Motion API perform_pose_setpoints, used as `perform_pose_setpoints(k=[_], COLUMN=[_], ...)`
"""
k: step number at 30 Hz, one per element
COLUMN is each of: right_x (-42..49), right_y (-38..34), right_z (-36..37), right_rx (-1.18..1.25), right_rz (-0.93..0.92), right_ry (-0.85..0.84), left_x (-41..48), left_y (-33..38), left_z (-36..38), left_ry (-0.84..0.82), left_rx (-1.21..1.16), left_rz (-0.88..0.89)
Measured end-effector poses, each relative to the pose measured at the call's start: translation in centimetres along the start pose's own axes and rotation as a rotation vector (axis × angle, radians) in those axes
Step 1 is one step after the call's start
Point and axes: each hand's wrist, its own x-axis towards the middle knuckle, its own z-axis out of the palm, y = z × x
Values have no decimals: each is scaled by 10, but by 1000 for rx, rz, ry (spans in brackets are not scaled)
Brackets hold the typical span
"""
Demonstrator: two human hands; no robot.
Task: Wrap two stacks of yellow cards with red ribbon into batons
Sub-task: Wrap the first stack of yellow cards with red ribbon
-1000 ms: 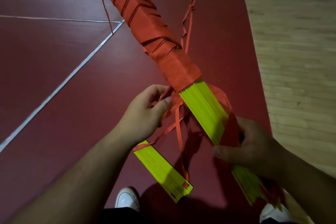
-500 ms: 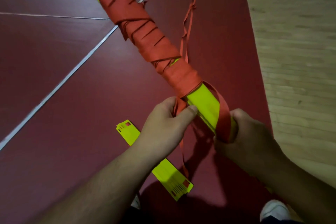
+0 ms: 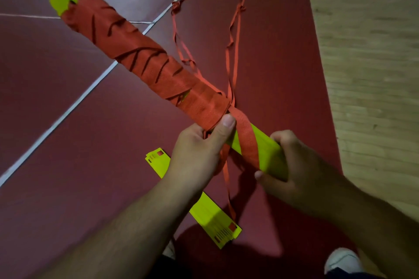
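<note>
A long baton (image 3: 145, 61) of yellow cards, mostly wound in red ribbon, runs from the upper left down to my hands. Its yellow tip shows at the far end. My left hand (image 3: 199, 154) grips the baton where the wrapping ends, thumb pressing the ribbon edge. My right hand (image 3: 294, 170) grips the bare yellow near end. A red ribbon band (image 3: 248, 140) crosses the yellow part between my hands. Loose ribbon tails (image 3: 233, 47) trail over the floor. A second yellow card stack (image 3: 210, 213) lies flat on the floor under my left forearm.
The floor is dark red sports flooring (image 3: 68, 165) with white lines (image 3: 74, 99). A wooden floor (image 3: 367, 52) begins at the right. A white shoe (image 3: 342, 260) shows at the bottom right.
The baton has swung lower and leftward, so its yellow far tip shows. The ribbon band now lies flat across the yellow part, and my left thumb has moved up onto the wrapping's edge.
</note>
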Motion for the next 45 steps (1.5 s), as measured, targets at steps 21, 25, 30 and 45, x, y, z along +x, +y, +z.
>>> perform_pose_setpoints(k=[21,25,30,45], right_x=[-5,-6,-5,-1], right_y=[3,-6,-10,-6], right_z=[-19,-13,-10,-20], right_rx=[64,13,-265,239], right_rz=[149,220,297,143], right_ry=[33,62,129,-316], left_x=[8,6,-4,8], left_y=[5,1,1,-11], left_z=[-1,1,4,-11], left_ry=[-207,-194,-218,-243], left_rx=[-243,-186,-139,-139], left_rz=[-99,-100,-152,-76])
